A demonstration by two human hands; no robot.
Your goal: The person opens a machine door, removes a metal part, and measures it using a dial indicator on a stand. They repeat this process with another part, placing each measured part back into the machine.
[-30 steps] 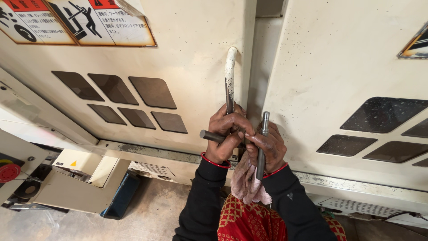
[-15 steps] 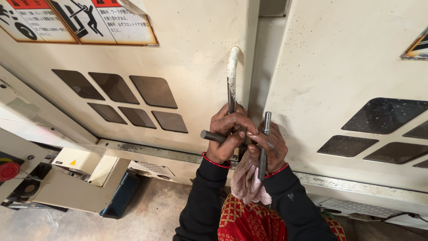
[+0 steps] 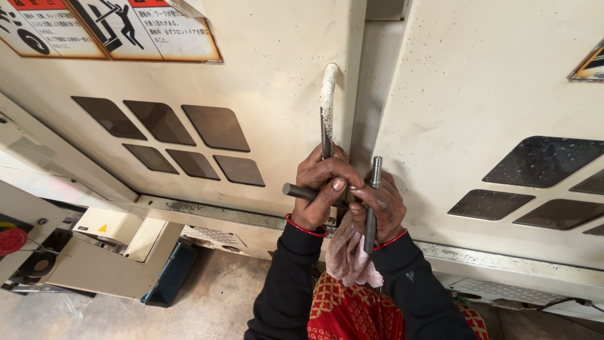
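Note:
My left hand grips the lower end of a worn white door handle on a cream machine door. A short grey metal rod sticks out sideways to the left from under that fist. My right hand touches the left one and holds a long dark metal bar upright, its threaded tip above the fingers. A pinkish rag hangs from under the right hand. Both sleeves are black, with red bangles at the wrists.
A second cream door with dark diamond windows stands to the right of a narrow gap. Warning stickers are at the top left. A red round button and a beige box sit at the lower left above a concrete floor.
Almost nothing differs: both hands stay clamped at the handle, with the rod and bar in the same positions. The view has shifted very slightly.

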